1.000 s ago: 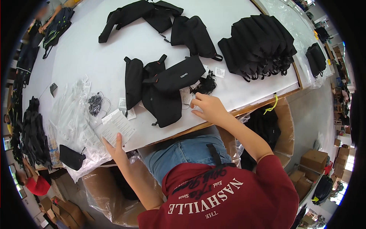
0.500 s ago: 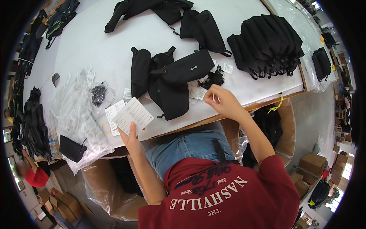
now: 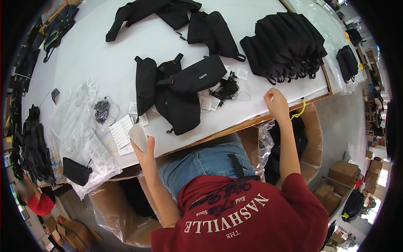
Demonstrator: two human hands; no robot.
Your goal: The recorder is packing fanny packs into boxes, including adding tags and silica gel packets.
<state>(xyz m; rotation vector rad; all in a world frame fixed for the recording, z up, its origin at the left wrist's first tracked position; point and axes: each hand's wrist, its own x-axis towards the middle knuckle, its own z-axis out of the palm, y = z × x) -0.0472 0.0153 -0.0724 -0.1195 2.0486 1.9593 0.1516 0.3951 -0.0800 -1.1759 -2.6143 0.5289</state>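
Observation:
My left hand (image 3: 146, 154) is closed on a white printed hang tag (image 3: 138, 137), which stands tilted up between thumb and fingers. More printed cards (image 3: 122, 135) lie on the table beside it. My right hand (image 3: 277, 103) hovers near the table's front edge, fingers pinched together; anything in them is too small to make out. To its left lies a bundle of black tag strings (image 3: 228, 87), with small white tags (image 3: 208, 102) and a thin loose loop. Black fabric pouches (image 3: 181, 108) lie overlapping in front of me, one on top (image 3: 201, 74) bearing a small white print.
A row of stacked black pouches (image 3: 285, 46) sits at the right, more pouches (image 3: 214, 33) at the far side. Clear plastic bags (image 3: 79, 130), a second string bundle (image 3: 102, 110) and a small black pouch (image 3: 77, 170) lie left. Plastic-lined cartons (image 3: 119, 214) stand below the table edge.
My right hand has moved right, away from the string bundle, which now looks more spread. The tag in my left hand has turned more edge-on, and the view has shifted slightly.

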